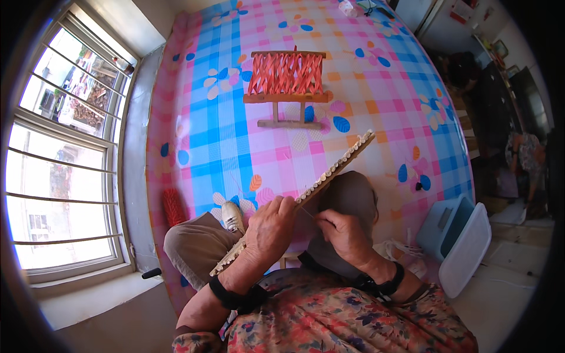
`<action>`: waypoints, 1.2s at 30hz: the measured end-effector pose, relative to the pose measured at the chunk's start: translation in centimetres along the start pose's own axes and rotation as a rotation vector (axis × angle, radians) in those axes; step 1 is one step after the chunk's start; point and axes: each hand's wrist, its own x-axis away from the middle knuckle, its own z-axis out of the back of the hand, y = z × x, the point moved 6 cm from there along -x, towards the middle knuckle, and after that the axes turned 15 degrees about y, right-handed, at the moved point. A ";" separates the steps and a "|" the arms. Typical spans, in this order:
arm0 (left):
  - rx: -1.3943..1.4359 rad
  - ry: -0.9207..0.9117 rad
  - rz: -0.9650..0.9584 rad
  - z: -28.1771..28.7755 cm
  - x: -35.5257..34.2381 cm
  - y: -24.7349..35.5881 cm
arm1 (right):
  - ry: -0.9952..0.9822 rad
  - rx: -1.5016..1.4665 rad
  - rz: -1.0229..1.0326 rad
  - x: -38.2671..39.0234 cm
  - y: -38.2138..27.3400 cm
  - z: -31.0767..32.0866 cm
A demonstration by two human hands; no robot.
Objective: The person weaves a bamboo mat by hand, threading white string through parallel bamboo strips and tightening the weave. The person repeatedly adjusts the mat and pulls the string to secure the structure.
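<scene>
A glossy sheet (206, 153), plaid in pink, blue and white and printed with flowers, spread widest of all, apparently laid so the work had a smooth, clean ground. Well ahead of the knees, on that sheet, rested a wooden stand (287, 99) with two crossbars and a footed base; its spread bars seemed to hold the red strips (288, 73) taut, laced in narrow crossing diagonals. To the right sat a pale blue plastic tub (436, 226), box-shaped, with a translucent whitish lid (468, 253) leaning at its side, perhaps set there to leave the mouth open. The wooden slat (335, 170) lay aslant above the lap, its low end near the left forearm and its far end pointing ahead to the right, probably angled so its edge faced the fingers; it was long, thin and straight, with small pale knobs lined up along that edge like beads. A red, rough-textured roll (172, 206) lay by the left knee, and a pale shoe (232, 216) showed beside it. The left hand (272, 226) was closed around the slat near its middle, seemingly to steady it. The right hand (346, 235), just beside, had its fingers curled in and thumb against forefinger; whether it pinched a fine strand could not be told.
</scene>
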 end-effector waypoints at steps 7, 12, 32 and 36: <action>0.012 -0.021 0.023 0.0 -0.2 -0.3 | 0.019 0.034 0.033 -0.5 -0.4 -0.3; 0.009 -0.024 0.027 -0.1 -0.2 -0.5 | 0.012 0.024 0.021 -0.8 -0.3 -0.6; 0.021 0.006 0.077 0.2 -0.6 -1.2 | 0.024 -0.071 -0.070 -1.7 0.1 -1.7; 0.013 0.020 0.086 0.3 -0.5 -1.3 | 0.000 -0.090 -0.094 -1.9 0.0 -2.0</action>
